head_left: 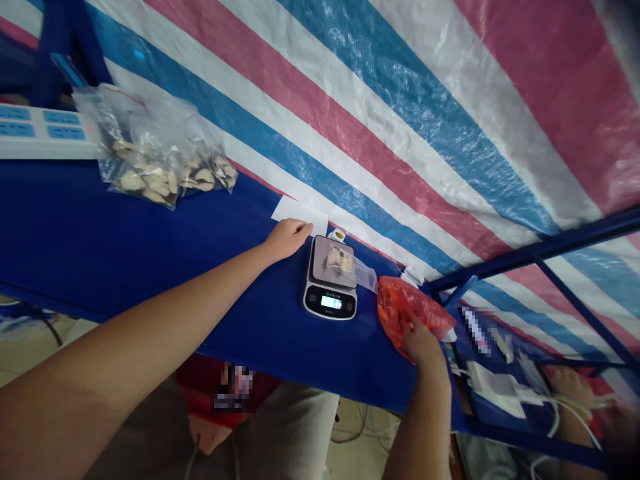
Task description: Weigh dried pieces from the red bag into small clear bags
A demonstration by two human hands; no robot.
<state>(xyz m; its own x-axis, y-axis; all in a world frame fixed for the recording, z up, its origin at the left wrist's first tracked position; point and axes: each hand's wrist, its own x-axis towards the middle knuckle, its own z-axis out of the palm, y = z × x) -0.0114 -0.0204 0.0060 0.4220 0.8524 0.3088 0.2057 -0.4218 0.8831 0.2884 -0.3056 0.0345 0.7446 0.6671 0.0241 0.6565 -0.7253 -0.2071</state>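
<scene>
A digital scale [331, 298] with a lit display stands on the blue table. On its plate lies a small clear bag with pale dried pieces [339, 259], its empty end hanging over the right side. My left hand [289, 239] is closed beside the scale's upper left, over a white paper [300, 212]; what its fingers hold, if anything, is too small to make out. To the right of the scale sits a red plastic bag [395, 300]. My right hand [419, 339] reaches into its opening, fingers curled and partly hidden among the contents.
Clear bags of dried slices [155, 180] lie at the upper left beside a white power strip [50, 133]. Behind the scale is a small roll [337, 235]. A striped sheet [350, 120] rises behind the table. At the right are a blue metal frame [595, 233] and another person's hand [573, 387].
</scene>
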